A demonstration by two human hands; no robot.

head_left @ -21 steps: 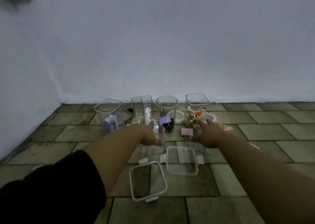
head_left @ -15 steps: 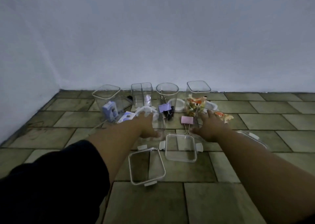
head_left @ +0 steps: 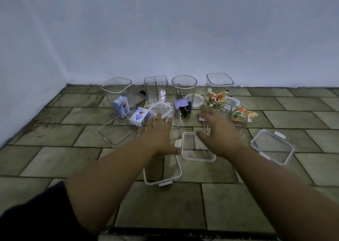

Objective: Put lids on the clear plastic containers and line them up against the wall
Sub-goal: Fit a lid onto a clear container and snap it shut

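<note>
No lid on any container yet. Back row (head_left: 184, 92) of four standing near the wall (head_left: 165, 39), unevenly spaced and not flush against it. Left short container (head_left: 176, 118) just past the left hand (head_left: 157, 132); right short container (head_left: 238, 117), packets inside, just past the right hand (head_left: 218, 133). Lids all loose on the floor (head_left: 238, 204): centre lid (head_left: 194, 149) between the wrists, near lid (head_left: 172, 169) partly under the left forearm, right lid (head_left: 272, 146) well off to the side, clear lid (head_left: 117, 133) to the left, white lids (head_left: 195, 100) further back among the containers.

Changed in the last half second: both hands drawn back from the short containers toward the near lids, fingers now spread and holding nothing, the right hand blurred with motion. Short containers left standing, unmoved. Reads as a switch from containers to lids, most likely toward the centre lid.

Tight up front: pink clip (head_left: 202, 119) at the right fingertips, two small boxes (head_left: 140, 117) crowding the left short container. Corner closing the row on the left. Open tiles along the wall to the right for extending the line, and more tiles close to the body for snapping lids on.
</note>
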